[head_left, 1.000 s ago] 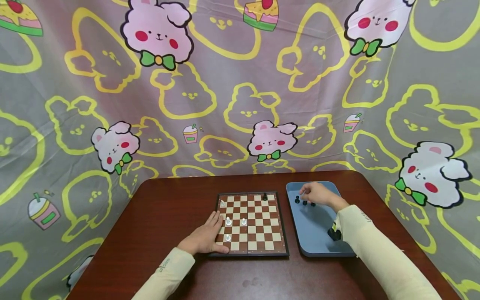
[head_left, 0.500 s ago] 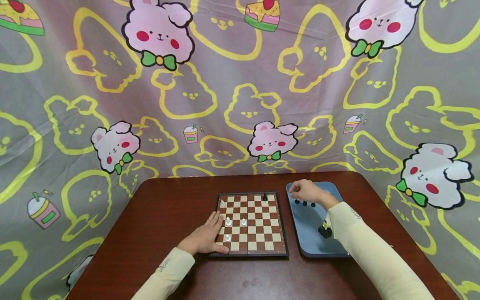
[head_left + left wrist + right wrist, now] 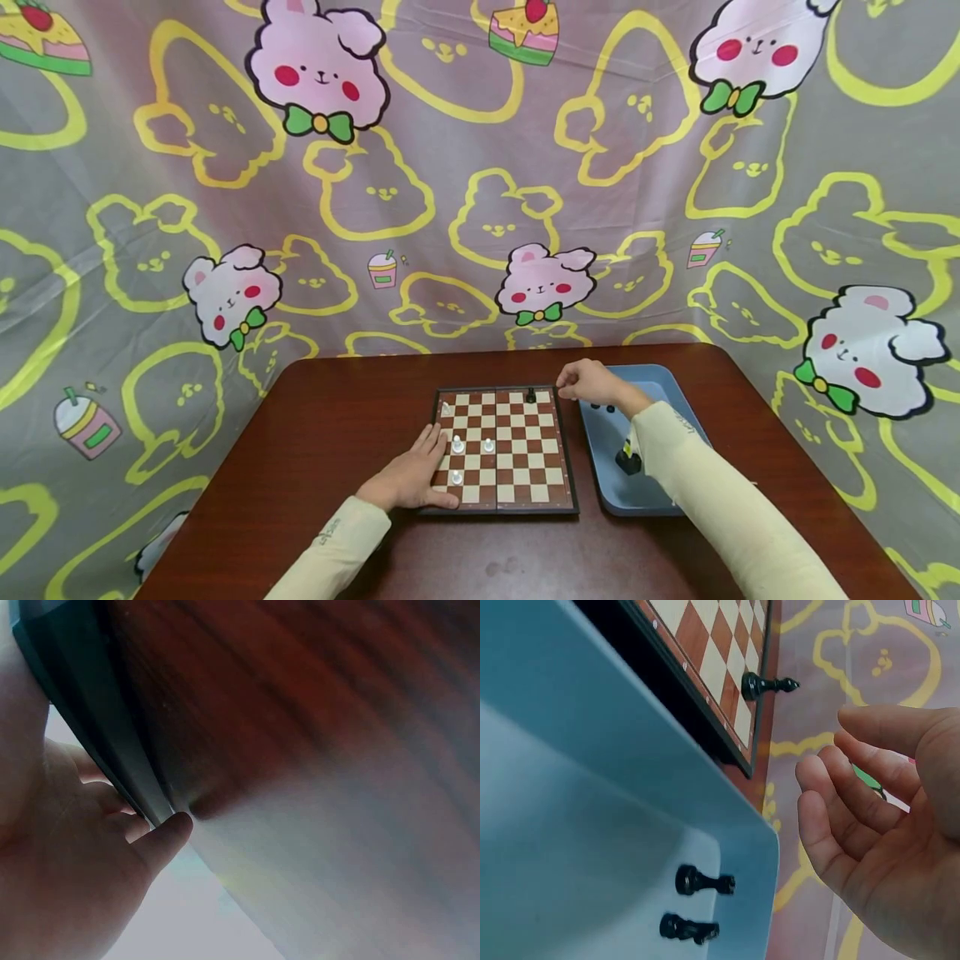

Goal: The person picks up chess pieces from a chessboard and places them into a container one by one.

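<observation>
My left hand (image 3: 411, 473) rests on the left side of a folding chessboard (image 3: 528, 450), fingers straight along its edge and thumb over the near corner. In the left wrist view its fingers lie against the board's dark rim (image 3: 112, 712). My right hand (image 3: 588, 381) is above the gap between the board and a blue tray (image 3: 660, 379). Its fingers are loosely bent, with nothing between thumb and fingertips in the right wrist view. A black bishop (image 3: 769, 685) stands on the board's far right. A black rook (image 3: 703, 880) and a black knight (image 3: 688, 928) stand in the tray.
Several white chess pieces, one a pawn-like piece (image 3: 488, 446), stand on the left half of the board. All sits on a dark red-brown table (image 3: 337, 417). A patterned curtain (image 3: 465, 200) hangs behind the table's far edge and on both sides.
My right hand has moved left, from over the black pieces in the tray to beside the board's far right corner. The left hand stays where it was.
</observation>
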`<act>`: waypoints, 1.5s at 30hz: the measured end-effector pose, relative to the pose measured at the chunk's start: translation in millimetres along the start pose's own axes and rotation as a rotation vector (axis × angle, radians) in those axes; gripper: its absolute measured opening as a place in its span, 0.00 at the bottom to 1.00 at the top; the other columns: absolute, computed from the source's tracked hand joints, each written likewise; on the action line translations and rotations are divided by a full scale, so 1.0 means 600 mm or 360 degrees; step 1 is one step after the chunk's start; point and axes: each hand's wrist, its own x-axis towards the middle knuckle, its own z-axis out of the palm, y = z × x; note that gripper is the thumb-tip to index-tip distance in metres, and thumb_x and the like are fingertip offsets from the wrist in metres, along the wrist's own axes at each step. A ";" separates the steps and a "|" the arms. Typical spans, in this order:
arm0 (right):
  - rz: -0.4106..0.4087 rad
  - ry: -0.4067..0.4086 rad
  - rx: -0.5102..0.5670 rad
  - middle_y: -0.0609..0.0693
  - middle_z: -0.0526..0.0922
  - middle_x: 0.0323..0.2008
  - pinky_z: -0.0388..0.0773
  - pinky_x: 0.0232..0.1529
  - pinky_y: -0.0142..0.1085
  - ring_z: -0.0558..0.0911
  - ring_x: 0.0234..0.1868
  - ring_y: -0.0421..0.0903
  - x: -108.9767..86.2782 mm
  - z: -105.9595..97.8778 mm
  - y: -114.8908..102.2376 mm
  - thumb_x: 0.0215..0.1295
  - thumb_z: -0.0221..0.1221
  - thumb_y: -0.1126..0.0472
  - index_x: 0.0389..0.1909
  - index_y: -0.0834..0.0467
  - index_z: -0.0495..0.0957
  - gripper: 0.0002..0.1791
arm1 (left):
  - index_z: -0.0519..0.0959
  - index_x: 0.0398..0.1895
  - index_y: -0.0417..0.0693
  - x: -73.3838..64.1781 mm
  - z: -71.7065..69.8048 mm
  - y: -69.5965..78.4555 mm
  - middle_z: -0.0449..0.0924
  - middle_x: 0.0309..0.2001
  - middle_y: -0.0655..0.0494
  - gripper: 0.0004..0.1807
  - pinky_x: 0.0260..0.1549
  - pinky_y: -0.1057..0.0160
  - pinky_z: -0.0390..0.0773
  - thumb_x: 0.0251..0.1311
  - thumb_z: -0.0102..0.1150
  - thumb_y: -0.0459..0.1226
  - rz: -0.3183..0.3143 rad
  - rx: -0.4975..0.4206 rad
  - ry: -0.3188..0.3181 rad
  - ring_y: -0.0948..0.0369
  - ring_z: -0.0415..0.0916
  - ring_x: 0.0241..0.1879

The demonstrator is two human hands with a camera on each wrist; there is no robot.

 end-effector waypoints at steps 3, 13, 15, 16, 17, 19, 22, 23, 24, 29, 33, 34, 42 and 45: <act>-0.0018 0.0004 0.0010 0.51 0.81 0.32 0.71 0.28 0.38 0.76 0.29 0.48 0.007 0.009 -0.005 0.63 0.60 0.62 0.40 0.62 0.80 0.08 | 0.49 0.72 0.32 0.000 0.000 0.000 0.39 0.73 0.36 0.66 0.59 0.52 0.65 0.42 0.57 0.71 -0.0013 0.0002 0.0001 0.45 0.37 0.72; 0.0018 0.0034 -0.0012 0.48 0.80 0.35 0.76 0.36 0.41 0.79 0.35 0.45 0.030 0.038 -0.019 0.61 0.62 0.63 0.43 0.63 0.80 0.11 | 0.49 0.72 0.32 0.004 0.003 -0.003 0.40 0.73 0.36 0.66 0.59 0.52 0.63 0.42 0.58 0.71 -0.0023 0.0019 0.0002 0.45 0.37 0.72; 0.0046 0.0051 -0.0010 0.49 0.80 0.36 0.76 0.36 0.41 0.79 0.35 0.45 0.033 0.043 -0.019 0.61 0.62 0.63 0.43 0.62 0.80 0.10 | 0.49 0.72 0.32 0.005 0.004 -0.003 0.39 0.73 0.36 0.66 0.59 0.51 0.64 0.42 0.58 0.71 -0.0030 0.0015 -0.0001 0.45 0.37 0.72; 0.0054 0.0062 -0.0010 0.49 0.80 0.37 0.77 0.37 0.42 0.79 0.36 0.45 0.035 0.045 -0.018 0.61 0.62 0.63 0.43 0.62 0.80 0.10 | 0.49 0.72 0.33 0.005 0.003 -0.003 0.39 0.73 0.36 0.66 0.59 0.52 0.64 0.42 0.58 0.71 -0.0035 0.0014 -0.0004 0.45 0.37 0.72; 0.0061 0.0073 -0.0007 0.50 0.80 0.37 0.77 0.37 0.42 0.79 0.36 0.46 0.037 0.047 -0.018 0.61 0.62 0.63 0.43 0.63 0.79 0.11 | 0.49 0.72 0.33 0.005 0.003 -0.002 0.39 0.73 0.36 0.66 0.59 0.52 0.64 0.41 0.58 0.71 -0.0038 0.0013 -0.0005 0.45 0.36 0.72; 0.0094 0.0096 0.0013 0.51 0.80 0.38 0.77 0.37 0.42 0.79 0.36 0.47 0.040 0.052 -0.016 0.61 0.62 0.63 0.42 0.63 0.79 0.10 | 0.49 0.72 0.33 0.006 0.003 -0.002 0.39 0.73 0.36 0.66 0.59 0.52 0.64 0.41 0.58 0.71 -0.0049 0.0007 -0.0008 0.45 0.36 0.72; 0.0122 0.0113 0.0037 0.52 0.80 0.38 0.77 0.37 0.42 0.79 0.36 0.48 0.044 0.059 -0.015 0.61 0.62 0.64 0.43 0.63 0.79 0.11 | 0.49 0.72 0.33 0.006 0.003 -0.001 0.39 0.73 0.37 0.66 0.59 0.52 0.64 0.41 0.58 0.71 -0.0054 -0.0001 -0.0007 0.45 0.36 0.72; 0.0128 0.0118 0.0045 0.53 0.80 0.38 0.77 0.36 0.43 0.79 0.36 0.48 0.045 0.061 -0.014 0.61 0.62 0.64 0.43 0.63 0.79 0.11 | 0.49 0.72 0.33 0.005 0.003 -0.001 0.39 0.73 0.37 0.66 0.59 0.52 0.64 0.41 0.58 0.71 -0.0053 -0.0003 -0.0006 0.45 0.36 0.72; 0.0135 0.0123 0.0051 0.53 0.80 0.38 0.77 0.36 0.42 0.79 0.35 0.48 0.045 0.064 -0.014 0.61 0.62 0.64 0.43 0.63 0.79 0.11 | 0.49 0.72 0.33 0.005 0.003 -0.001 0.39 0.73 0.37 0.66 0.59 0.52 0.64 0.41 0.58 0.71 -0.0051 -0.0004 -0.0005 0.45 0.36 0.72; 0.0131 0.0142 0.0071 0.54 0.80 0.38 0.77 0.36 0.42 0.79 0.35 0.48 0.047 0.074 -0.013 0.62 0.61 0.64 0.44 0.65 0.78 0.12 | 0.49 0.72 0.33 0.004 0.003 -0.001 0.39 0.73 0.36 0.66 0.59 0.51 0.64 0.41 0.58 0.72 -0.0041 -0.0009 0.0002 0.45 0.36 0.72; 0.0128 0.0161 0.0076 0.54 0.79 0.38 0.77 0.36 0.43 0.79 0.36 0.49 0.050 0.080 -0.011 0.62 0.60 0.65 0.44 0.65 0.78 0.12 | 0.49 0.72 0.33 0.004 0.004 -0.001 0.39 0.73 0.37 0.67 0.59 0.51 0.64 0.40 0.58 0.72 -0.0050 -0.0022 -0.0003 0.45 0.36 0.72; 0.0132 0.0165 0.0081 0.54 0.79 0.38 0.77 0.36 0.43 0.79 0.37 0.50 0.051 0.081 -0.010 0.62 0.60 0.65 0.45 0.65 0.78 0.12 | 0.49 0.72 0.33 0.004 0.004 -0.001 0.39 0.73 0.37 0.67 0.59 0.51 0.64 0.40 0.58 0.72 -0.0053 -0.0024 -0.0005 0.45 0.36 0.72; 0.0144 0.0170 0.0065 0.55 0.80 0.39 0.78 0.36 0.42 0.80 0.38 0.50 0.062 0.087 -0.007 0.63 0.59 0.66 0.47 0.64 0.78 0.12 | 0.49 0.72 0.34 0.004 0.004 0.000 0.40 0.73 0.37 0.67 0.58 0.51 0.65 0.40 0.57 0.72 -0.0062 -0.0013 -0.0004 0.46 0.37 0.72; 0.0151 0.0164 0.0079 0.55 0.80 0.40 0.77 0.38 0.43 0.80 0.39 0.51 0.063 0.088 -0.008 0.63 0.59 0.66 0.47 0.64 0.78 0.12 | 0.49 0.72 0.33 0.003 0.003 0.001 0.39 0.73 0.37 0.66 0.58 0.51 0.65 0.40 0.58 0.72 -0.0057 -0.0011 -0.0003 0.46 0.37 0.72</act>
